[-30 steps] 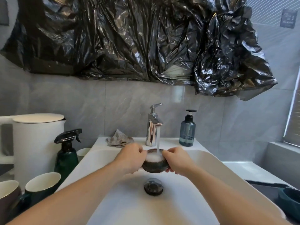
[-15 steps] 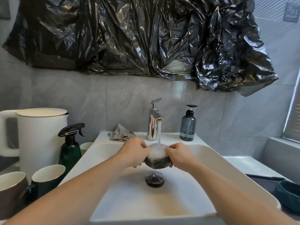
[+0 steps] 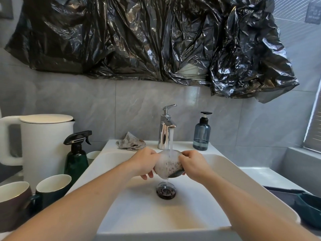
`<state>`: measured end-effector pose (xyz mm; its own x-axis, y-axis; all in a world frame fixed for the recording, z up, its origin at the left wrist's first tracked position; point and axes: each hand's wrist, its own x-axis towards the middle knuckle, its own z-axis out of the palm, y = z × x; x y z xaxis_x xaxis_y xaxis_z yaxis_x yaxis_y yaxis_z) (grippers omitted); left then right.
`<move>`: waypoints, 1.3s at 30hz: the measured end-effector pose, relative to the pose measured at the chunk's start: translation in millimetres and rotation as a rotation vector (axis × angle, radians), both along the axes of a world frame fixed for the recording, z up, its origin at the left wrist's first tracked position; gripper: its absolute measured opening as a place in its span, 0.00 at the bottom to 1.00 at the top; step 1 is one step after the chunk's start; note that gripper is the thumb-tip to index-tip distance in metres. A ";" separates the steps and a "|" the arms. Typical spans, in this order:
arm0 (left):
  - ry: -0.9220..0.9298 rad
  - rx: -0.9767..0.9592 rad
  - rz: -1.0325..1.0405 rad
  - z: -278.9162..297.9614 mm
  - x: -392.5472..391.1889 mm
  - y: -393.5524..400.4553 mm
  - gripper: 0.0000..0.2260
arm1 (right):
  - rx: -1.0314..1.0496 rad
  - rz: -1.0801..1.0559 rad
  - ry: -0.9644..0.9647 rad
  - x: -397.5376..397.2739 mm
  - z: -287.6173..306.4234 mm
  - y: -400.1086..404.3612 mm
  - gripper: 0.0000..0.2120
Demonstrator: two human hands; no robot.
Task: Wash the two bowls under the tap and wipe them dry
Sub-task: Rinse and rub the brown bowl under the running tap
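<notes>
now, from the head view, the bowl (image 3: 171, 166) has tipped: a second ago it sat level under the stream with its rim up and foam pooled inside, and now it leans toward me with its mouth facing me, froth filling it and a thin thread of water running off its lower edge toward the drain (image 3: 166, 192). i read that as the soapy water being poured out, so this bowl is partway through its rinse, and no wiping has begun.

my left hand (image 3: 145, 162) holds the bowl's left side, fingers curled round under it; my right hand (image 3: 192, 163) holds the right side, thumb at the rim and fingers round the edge. both grips are closed on the bowl, which hangs over the middle of the white sink (image 3: 231, 169), right below the tap (image 3: 165, 129), whose water is running into it.

counting what i can see: one bowl in hand; i cannot make out a second with any certainty, though a dark green vessel (image 3: 311, 208) at the right edge, on the tabletop, could be it. one tap, one drain, one crumpled grey cloth (image 3: 131, 144) on the sink's back ledge left of the tap, likely the one for drying. one blue pump bottle (image 3: 201, 134) right of the tap. on the left, one white kettle (image 3: 44, 143), one dark green spray bottle (image 3: 76, 156), and three cups: two in front, one pale one behind the sprayer.
</notes>
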<state>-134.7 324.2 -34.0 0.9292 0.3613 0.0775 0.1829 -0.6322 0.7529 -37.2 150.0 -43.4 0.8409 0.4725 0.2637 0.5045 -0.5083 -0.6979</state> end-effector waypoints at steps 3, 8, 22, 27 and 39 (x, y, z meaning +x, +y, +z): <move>-0.037 0.020 0.018 -2.2 1.7 1.2 0.15 | 0.000 0.016 -0.024 0.4 -0.5 -0.5 0.14; -0.136 0.098 0.026 -1.1 -0.4 -5.8 0.13 | 0.057 0.026 -0.086 -0.9 1.4 -2.3 0.14; -0.319 0.358 0.042 -3.3 2.6 -5.2 0.12 | 0.055 0.019 -0.121 5.9 0.6 -0.3 0.15; -0.351 0.406 0.025 -3.7 2.7 -7.1 0.11 | 0.018 0.025 -0.095 11.2 -3.9 -0.4 0.16; -0.253 0.375 0.013 -2.6 -1.0 -9.8 0.06 | -0.026 0.071 -0.082 15.3 -7.1 -1.0 0.15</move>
<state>-135.7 314.4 -36.6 0.8598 0.2760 0.4296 0.0319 -0.8687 0.4944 -21.9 149.0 -50.4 0.7810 0.5382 0.3170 0.5950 -0.4867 -0.6396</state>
